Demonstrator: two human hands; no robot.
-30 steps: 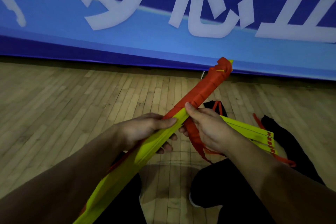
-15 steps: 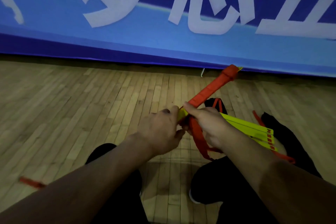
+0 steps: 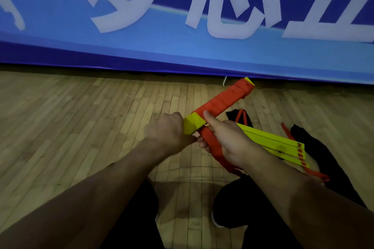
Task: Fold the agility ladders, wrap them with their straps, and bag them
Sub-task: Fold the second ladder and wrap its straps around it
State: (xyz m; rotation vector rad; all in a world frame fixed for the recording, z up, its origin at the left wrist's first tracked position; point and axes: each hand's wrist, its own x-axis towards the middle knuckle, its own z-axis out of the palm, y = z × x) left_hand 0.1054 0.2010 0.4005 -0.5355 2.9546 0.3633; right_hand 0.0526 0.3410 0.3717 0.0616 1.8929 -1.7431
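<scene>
Pale wooden strip floor (image 3: pixel 85 127) ran dimly lit, blue banner (image 3: pixel 141 46) with large white characters stood along its far edge.

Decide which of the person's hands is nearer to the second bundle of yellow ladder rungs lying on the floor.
The right hand. It sits directly in front of the floor bundle, overlapping its near end in view; the left hand is further left, gripping the wrapped bundle's yellow end.

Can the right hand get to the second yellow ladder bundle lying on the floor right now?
Probably not yet: the right hand is pinching the orange strap on the held ladder. The floor bundle lies uncovered just beyond it, so once freed, likely yes.
</scene>
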